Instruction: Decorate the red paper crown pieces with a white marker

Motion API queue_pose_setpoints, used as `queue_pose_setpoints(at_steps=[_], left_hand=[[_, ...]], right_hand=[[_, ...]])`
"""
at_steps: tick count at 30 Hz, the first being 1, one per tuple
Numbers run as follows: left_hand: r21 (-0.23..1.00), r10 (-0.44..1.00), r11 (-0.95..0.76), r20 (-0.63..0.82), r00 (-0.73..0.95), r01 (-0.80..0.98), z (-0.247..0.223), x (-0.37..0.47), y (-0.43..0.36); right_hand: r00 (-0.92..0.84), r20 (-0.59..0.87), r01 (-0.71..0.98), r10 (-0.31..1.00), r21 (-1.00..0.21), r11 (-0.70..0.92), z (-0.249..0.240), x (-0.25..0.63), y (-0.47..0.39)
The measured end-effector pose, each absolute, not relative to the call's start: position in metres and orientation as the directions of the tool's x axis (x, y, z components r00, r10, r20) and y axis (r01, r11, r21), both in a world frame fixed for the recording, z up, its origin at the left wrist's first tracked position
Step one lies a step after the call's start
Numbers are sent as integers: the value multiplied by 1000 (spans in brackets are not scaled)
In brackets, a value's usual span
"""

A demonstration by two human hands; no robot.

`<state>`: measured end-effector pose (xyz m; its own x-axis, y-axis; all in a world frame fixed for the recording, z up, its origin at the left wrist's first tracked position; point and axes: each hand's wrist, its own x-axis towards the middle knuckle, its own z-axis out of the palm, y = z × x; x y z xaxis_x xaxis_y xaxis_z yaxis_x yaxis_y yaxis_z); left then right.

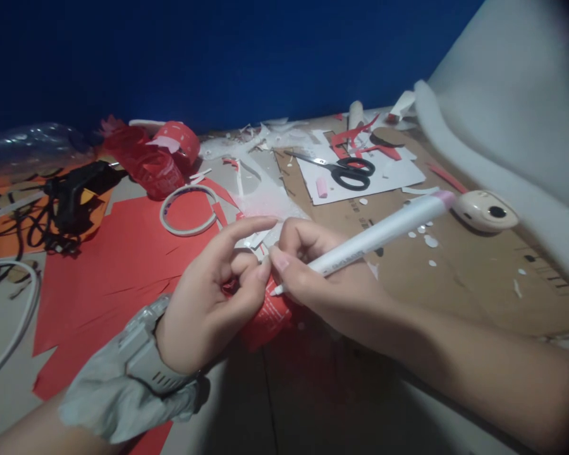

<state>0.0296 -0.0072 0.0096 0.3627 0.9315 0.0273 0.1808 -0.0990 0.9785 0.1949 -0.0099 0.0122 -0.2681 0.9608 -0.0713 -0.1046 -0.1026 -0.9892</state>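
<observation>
My right hand (327,272) is closed on a white marker (379,237), which has a pink end pointing up to the right. The marker's pale tip lies over a red piece with white print (270,316). My left hand (213,284), its fingers curled, holds this red piece from the left. The thumbs and fingertips of both hands almost meet above it, beside some small white strips (260,243). Whatever is pinched right between the fingertips is partly hidden. A grey watch (152,354) sits on my left wrist over a pale cloth band.
Red paper sheets (109,253) and a tape ring (189,210) lie left; a black glue gun (78,196) is beyond. Black-handled scissors (353,172) rest on white paper. Brown cardboard (469,272) holds paper scraps and a cream device (486,212). Red printed rolls (159,158) stand behind.
</observation>
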Motion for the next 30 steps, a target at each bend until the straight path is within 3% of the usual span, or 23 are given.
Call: queue_pose_setpoints(at_steps=[6,11,30], left_hand=[[977,938,-88,16,346,195,9,30,-6],[974,944,-95,22,330,208,12,32,-7],[975,935,-107,31,354,195,8,28,-7]], right_hand=[[-288,-91,-89,953,-989,-121,13,196,-10],[-311,-85,-177,947,-973,-146,13,196,-9],[-321,-78,-122,944,-985,-123,11,199,-9]])
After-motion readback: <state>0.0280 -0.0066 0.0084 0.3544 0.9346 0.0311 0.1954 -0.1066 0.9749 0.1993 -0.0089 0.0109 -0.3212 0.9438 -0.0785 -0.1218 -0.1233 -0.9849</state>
